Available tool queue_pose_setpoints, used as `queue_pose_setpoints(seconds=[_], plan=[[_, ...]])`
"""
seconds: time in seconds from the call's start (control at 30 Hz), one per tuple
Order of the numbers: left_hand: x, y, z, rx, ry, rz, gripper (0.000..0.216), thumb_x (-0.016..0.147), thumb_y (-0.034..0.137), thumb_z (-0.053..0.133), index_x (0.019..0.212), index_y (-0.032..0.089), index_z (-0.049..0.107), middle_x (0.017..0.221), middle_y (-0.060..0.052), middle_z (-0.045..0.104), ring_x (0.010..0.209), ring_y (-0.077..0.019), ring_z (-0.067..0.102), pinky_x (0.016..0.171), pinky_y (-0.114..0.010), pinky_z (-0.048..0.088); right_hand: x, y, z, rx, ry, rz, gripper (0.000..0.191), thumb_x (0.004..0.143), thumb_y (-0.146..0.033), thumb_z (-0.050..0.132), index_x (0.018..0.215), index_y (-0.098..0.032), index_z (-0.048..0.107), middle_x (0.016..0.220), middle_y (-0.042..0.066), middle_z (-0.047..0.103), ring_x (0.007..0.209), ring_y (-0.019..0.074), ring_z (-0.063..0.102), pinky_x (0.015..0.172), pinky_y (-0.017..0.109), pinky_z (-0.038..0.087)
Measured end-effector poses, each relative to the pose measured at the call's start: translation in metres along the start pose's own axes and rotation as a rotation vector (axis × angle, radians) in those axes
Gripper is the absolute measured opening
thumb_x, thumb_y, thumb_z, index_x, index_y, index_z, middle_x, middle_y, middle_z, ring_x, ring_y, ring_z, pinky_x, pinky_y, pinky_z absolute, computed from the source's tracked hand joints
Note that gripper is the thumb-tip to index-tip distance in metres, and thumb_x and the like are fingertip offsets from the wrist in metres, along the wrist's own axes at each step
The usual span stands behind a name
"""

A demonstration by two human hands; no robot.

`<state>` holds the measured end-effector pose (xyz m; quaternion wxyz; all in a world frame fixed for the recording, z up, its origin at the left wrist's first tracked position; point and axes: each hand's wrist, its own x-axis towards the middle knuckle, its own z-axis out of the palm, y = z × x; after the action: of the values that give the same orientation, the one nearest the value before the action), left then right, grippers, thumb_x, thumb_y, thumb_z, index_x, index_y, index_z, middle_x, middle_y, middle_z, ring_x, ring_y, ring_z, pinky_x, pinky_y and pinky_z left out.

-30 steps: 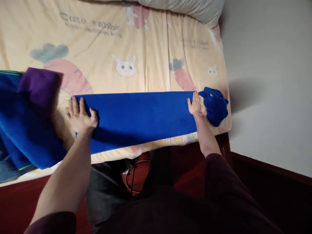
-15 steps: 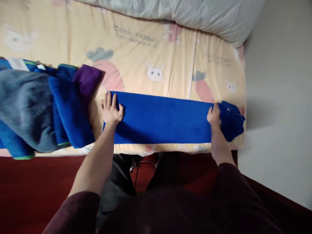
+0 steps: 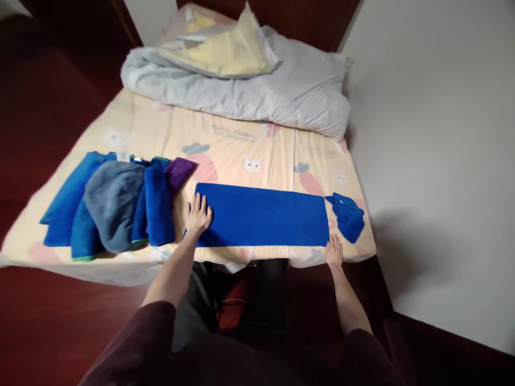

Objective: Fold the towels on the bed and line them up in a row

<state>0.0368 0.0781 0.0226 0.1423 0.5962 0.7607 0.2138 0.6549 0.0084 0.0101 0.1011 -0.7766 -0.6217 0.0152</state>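
Note:
A long blue cloth (image 3: pixel 263 217), smooth like a folded towel, lies flat along the near edge of the bed. My left hand (image 3: pixel 198 214) rests on its left end, fingers spread. At its near right corner is my right hand (image 3: pixel 333 250), fingers stretched out, touching or just beside the edge. A crumpled blue cloth (image 3: pixel 348 219) sits just beyond that right end. To the left is a pile of blue cloths (image 3: pixel 160 206), with a grey-blue cloth (image 3: pixel 115 206) on top and a purple cloth (image 3: pixel 181 172) poking out.
The bed (image 3: pixel 153 126) has a cream sheet printed with rabbits and carrots. At its far side lies a rolled grey quilt (image 3: pixel 306 88) with a yellow item (image 3: pixel 225 53) in clear wrapping on it. A pale wall (image 3: pixel 438 161) stands close on the right.
My right hand has moved from the cloth's right end down to its near corner. My left hand stays on the left end. The view has tilted up, showing more of the bed.

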Motion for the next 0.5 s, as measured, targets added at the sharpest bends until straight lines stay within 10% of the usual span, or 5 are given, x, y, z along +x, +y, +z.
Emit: queue_pose_setpoints(seconds=[0.27,0.5], plan=[[-0.160,-0.011,-0.012,0.051,-0.028,0.028,0.075,0.097,0.041,0.025,0.165,0.008,0.022,0.172,-0.017,0.018,0.162,-0.0283,0.011,0.131,-0.054,0.014,-0.075,-0.020,-0.010,0.179,0.064,0.147,0.059,0.092,-0.023,0.038,0.148,-0.009,0.050,0.160,0.022,0.044,0.156,0.0334,0.030,0.127,0.055,0.022],[-0.211,-0.015,-0.008,0.074,-0.057,0.009,0.078,0.093,0.037,0.034,0.164,0.005,0.024,0.170,-0.023,0.021,0.161,-0.0350,0.012,0.130,-0.059,0.014,-0.140,-0.111,0.000,0.588,0.091,0.136,0.051,0.092,-0.030,0.046,0.139,-0.011,0.052,0.150,0.024,0.054,0.142,0.0344,0.048,0.119,0.052,0.038]])
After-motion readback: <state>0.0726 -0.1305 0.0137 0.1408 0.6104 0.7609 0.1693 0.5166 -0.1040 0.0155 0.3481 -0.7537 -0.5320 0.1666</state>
